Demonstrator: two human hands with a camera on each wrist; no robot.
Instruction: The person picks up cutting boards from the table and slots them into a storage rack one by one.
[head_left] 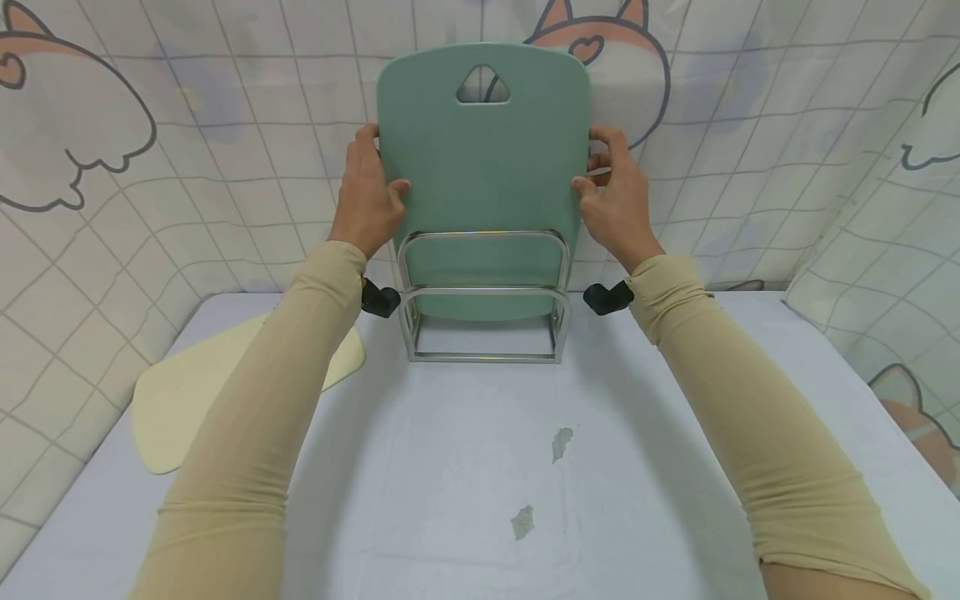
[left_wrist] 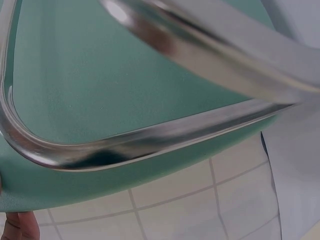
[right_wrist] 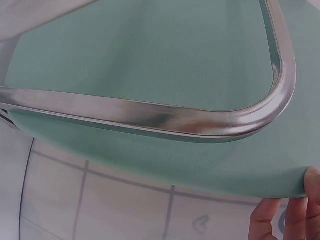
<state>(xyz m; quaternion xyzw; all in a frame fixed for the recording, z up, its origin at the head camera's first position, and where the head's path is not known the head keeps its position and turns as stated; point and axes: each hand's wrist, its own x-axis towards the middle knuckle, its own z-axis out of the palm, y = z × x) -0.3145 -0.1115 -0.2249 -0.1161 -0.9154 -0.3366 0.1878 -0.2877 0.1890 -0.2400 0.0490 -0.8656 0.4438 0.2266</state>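
Note:
A green cutting board (head_left: 483, 158) with a triangular hole near its top stands upright in a shiny metal rack (head_left: 483, 358). My left hand (head_left: 370, 196) grips the board's left edge, its thumb across the front face. On the opposite edge my right hand (head_left: 617, 196) pinches the board, thumb in front and fingers behind. The wrist views show the rack's bent bars (left_wrist: 105, 155) crossing in front of the green face. Fingertips of the right hand (right_wrist: 295, 215) wrap the board's edge in the right wrist view.
A cream cutting board (head_left: 202, 392) lies flat on the table at the left, partly hidden by my left sleeve. The white tabletop (head_left: 450, 467) bears two grey patches. A tile-patterned curtain (head_left: 270, 142) with cartoon animals hangs behind and along both sides.

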